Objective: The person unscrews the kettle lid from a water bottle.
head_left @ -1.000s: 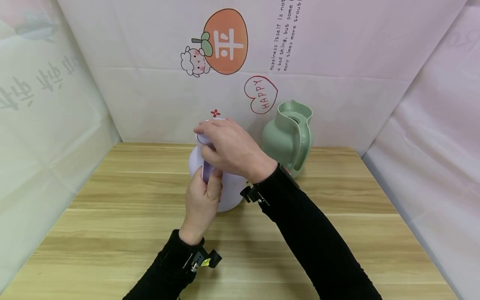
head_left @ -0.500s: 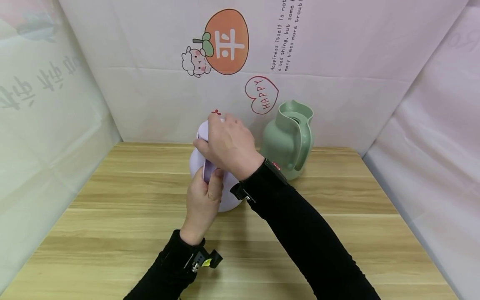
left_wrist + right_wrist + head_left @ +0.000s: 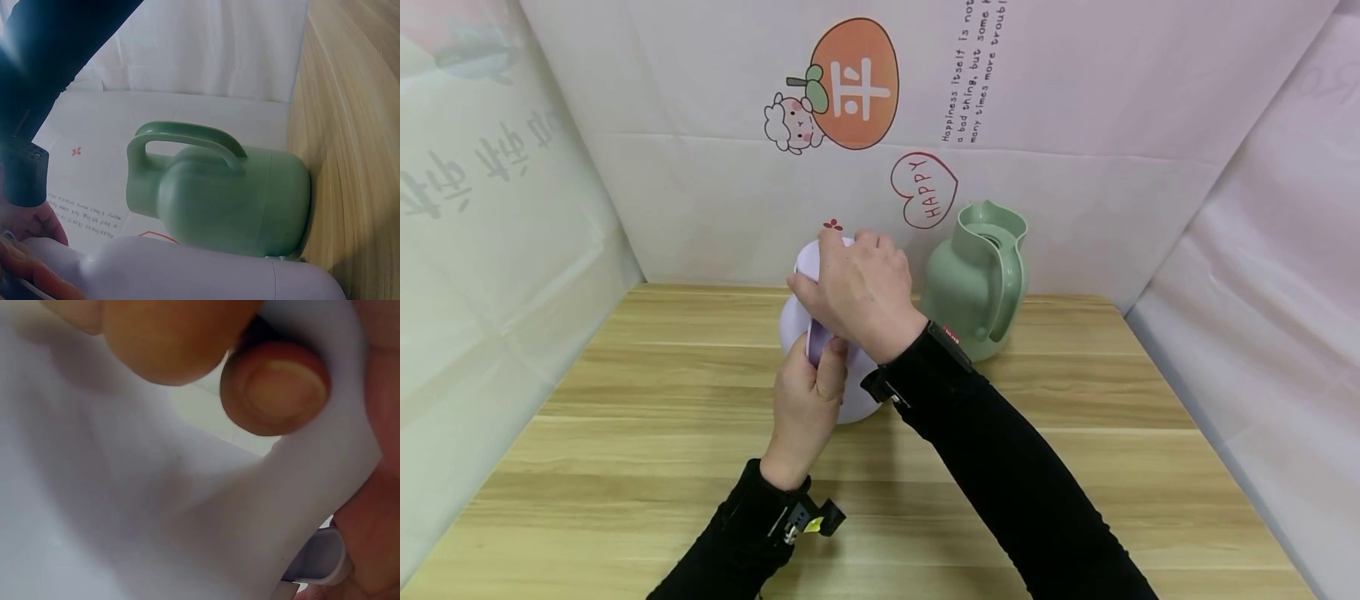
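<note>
A lavender thermos jug [image 3: 859,398] stands upright on the table, its handle facing the person. My left hand [image 3: 803,402] grips that handle, thumb lying along its near side. Over the top of the jug, my right hand [image 3: 867,290] holds the neck, thumb towards the near left and fingers reaching over the far side. Most of the jug's mouth is hidden beneath that hand. In the right wrist view, fingertips [image 3: 281,390] lie close against the pale jug wall [image 3: 206,531]. The left wrist view has the lavender body [image 3: 187,270] along its lower edge.
Just right of the lavender jug stands a green thermos jug [image 3: 958,292], spout up and handle towards the near right. Behind both hangs a white printed cloth [image 3: 715,208], with more white cloth at either side. The table [image 3: 647,400] has a wood-grain top.
Since a second ago my right hand has turned on the jug's top, its fingers swinging rightwards and its wrist shifting left. Over the last half second it barely moves. The left hand keeps its grip.
</note>
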Action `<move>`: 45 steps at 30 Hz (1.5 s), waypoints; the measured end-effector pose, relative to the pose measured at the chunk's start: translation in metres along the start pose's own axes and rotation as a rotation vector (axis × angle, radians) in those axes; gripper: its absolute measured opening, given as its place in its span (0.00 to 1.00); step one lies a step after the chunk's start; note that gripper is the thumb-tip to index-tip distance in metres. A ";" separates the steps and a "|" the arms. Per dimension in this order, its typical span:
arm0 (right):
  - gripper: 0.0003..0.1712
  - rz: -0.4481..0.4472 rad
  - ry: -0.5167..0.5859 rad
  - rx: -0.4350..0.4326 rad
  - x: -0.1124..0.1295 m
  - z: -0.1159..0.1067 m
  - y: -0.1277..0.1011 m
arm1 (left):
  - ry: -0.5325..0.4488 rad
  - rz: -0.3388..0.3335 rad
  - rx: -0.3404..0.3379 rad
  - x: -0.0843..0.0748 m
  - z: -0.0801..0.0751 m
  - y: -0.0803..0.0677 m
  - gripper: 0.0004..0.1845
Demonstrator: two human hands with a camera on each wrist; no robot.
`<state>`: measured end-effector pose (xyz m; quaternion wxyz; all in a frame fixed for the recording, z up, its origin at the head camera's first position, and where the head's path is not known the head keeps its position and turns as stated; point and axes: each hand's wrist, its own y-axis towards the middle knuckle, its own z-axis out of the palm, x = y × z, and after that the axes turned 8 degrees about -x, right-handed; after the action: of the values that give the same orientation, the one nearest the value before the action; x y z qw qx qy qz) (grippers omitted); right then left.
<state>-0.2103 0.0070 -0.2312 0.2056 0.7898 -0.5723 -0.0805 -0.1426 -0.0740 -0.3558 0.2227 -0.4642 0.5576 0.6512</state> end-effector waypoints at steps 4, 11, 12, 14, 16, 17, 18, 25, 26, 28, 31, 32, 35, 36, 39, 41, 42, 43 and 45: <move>0.39 -0.010 -0.001 -0.022 0.000 0.002 0.001 | 0.007 0.004 0.007 0.000 0.000 0.000 0.15; 0.38 -0.020 -0.009 -0.053 -0.001 0.004 0.002 | 0.012 0.006 0.008 -0.001 0.000 0.001 0.15; 0.38 -0.020 -0.011 -0.055 0.000 0.004 0.002 | 0.014 0.007 0.006 -0.001 0.000 0.001 0.15; 0.39 -0.021 -0.011 -0.062 0.000 0.003 0.002 | 0.015 0.008 0.003 -0.001 0.000 0.001 0.14; 0.40 -0.022 -0.008 -0.066 -0.001 0.003 0.003 | 0.013 0.009 0.002 0.000 0.000 0.001 0.14; 0.40 -0.023 -0.007 -0.067 -0.001 0.003 0.003 | 0.012 0.009 0.002 0.000 0.000 0.000 0.14; 0.40 -0.025 -0.005 -0.070 -0.001 0.002 0.003 | 0.005 0.007 0.004 -0.001 0.000 0.000 0.14; 0.37 -0.052 0.015 -0.118 -0.003 -0.004 0.003 | 0.001 0.010 -0.002 0.000 0.001 0.000 0.14; 0.37 -0.057 0.021 -0.124 -0.004 -0.006 0.003 | 0.007 0.014 -0.006 0.000 0.001 0.000 0.15; 0.37 -0.062 0.031 -0.127 -0.005 -0.009 0.003 | 0.015 0.023 -0.011 0.000 0.001 0.000 0.15; 0.39 -0.063 0.049 -0.129 -0.006 -0.013 0.004 | 0.023 0.035 -0.010 0.001 0.000 0.000 0.16; 0.39 -0.061 0.058 -0.127 -0.007 -0.014 0.004 | 0.026 0.038 -0.011 0.001 0.000 0.000 0.16; 0.40 -0.055 0.086 -0.134 -0.009 -0.017 0.005 | 0.030 0.046 -0.013 0.002 0.000 0.000 0.16; 0.40 -0.053 0.096 -0.138 -0.010 -0.019 0.005 | 0.031 0.046 -0.014 0.002 0.000 0.000 0.16; 0.40 -0.036 0.133 -0.138 -0.012 -0.022 0.006 | 0.040 0.042 -0.019 0.000 0.000 0.000 0.15; 0.40 -0.021 0.161 -0.138 -0.015 -0.025 0.007 | 0.045 0.034 -0.022 0.000 0.000 0.000 0.14; 0.40 -0.010 0.176 -0.134 -0.016 -0.026 0.007 | 0.046 0.029 -0.023 0.000 0.000 -0.001 0.14; 0.40 -0.002 0.187 -0.130 -0.018 -0.027 0.007 | 0.047 0.025 -0.027 0.000 0.000 -0.001 0.14; 0.40 0.017 0.214 -0.127 -0.021 -0.028 0.008 | 0.054 0.020 -0.034 0.000 0.001 -0.001 0.14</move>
<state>-0.2137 0.0310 -0.2049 0.3159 0.7743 -0.5475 -0.0302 -0.1425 -0.0730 -0.3560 0.1931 -0.4795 0.5568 0.6502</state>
